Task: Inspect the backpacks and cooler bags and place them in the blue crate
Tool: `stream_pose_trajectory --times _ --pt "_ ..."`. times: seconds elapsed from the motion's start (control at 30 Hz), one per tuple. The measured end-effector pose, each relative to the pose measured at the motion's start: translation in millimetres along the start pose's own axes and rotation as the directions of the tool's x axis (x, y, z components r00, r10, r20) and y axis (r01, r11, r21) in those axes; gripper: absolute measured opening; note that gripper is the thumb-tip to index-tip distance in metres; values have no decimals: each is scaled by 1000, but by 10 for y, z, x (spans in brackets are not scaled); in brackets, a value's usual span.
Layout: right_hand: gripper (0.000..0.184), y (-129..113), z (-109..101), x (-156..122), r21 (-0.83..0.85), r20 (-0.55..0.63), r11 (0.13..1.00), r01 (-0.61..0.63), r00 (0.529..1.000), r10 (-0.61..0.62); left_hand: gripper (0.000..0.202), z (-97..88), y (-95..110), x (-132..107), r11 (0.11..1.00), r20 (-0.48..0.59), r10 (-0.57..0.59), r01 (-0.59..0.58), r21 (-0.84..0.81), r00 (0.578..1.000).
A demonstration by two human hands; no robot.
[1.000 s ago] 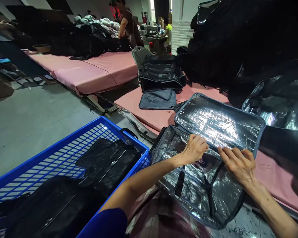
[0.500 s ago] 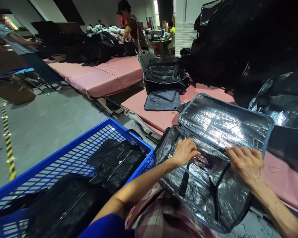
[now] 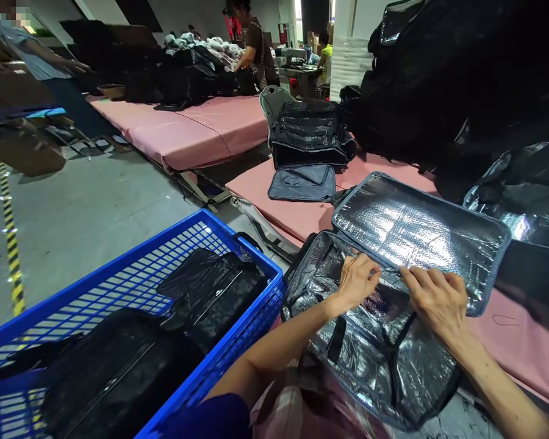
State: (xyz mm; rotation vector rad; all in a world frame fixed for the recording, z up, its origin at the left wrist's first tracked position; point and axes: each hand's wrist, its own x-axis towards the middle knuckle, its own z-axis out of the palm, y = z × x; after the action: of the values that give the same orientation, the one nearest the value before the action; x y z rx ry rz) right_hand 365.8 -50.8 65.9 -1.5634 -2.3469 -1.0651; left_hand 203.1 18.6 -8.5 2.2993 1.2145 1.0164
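My left hand (image 3: 357,281) has shifted nearer my right hand (image 3: 440,302), which pinches the seam (image 3: 390,268) of the open silver-lined bag (image 3: 368,344), lower right; whether my curled left grips, I cannot tell.

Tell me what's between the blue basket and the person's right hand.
In the head view: the left hand, its forearm and part of the open silver-lined bag.

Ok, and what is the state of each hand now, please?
Left hand: fingers curled at the silver-lined bag, near its open lid; whether it grips cannot be told.
Right hand: fingers bent at the lid's edge; grip also unclear.
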Motion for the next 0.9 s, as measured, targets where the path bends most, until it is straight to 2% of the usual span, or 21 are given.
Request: stream_pose_trajectory --times 0.13,0.27,0.37,0.47,0.57,0.7,0.9 --pt "25 -22 4 62 -49 11 998 31 999 -30 7 -83 4 13 995 26 -32 35 -98 999" --pt "27 -14 -2 57 -13 45 1000 18 999 -17 8 -83 39 34 956 57 -135 145 -254 989" --pt "26 3 0 50 4 54 1000 13 998 -13 9 -35 75 23 895 123 -230 260 -362 965" --pt "24 37 7 48 -2 83 1000 16 996 -16 9 -20 95 -4 849 219 -271 340 -404 937" --pt "22 85 3 37 -5 69 1000 3 998 -2 8 -87 72 -14 856 296 -204 317 -408 933" --pt "20 126 -44 -22 -6 -29 1000 21 999 -21 9 -175 11 -2 892 324 -118 244 -381 939" --pt "27 45 -113 -58 -71 8 991 115 993 -115 10 -149 -25 -18 882 316 -93 225 -413 944"
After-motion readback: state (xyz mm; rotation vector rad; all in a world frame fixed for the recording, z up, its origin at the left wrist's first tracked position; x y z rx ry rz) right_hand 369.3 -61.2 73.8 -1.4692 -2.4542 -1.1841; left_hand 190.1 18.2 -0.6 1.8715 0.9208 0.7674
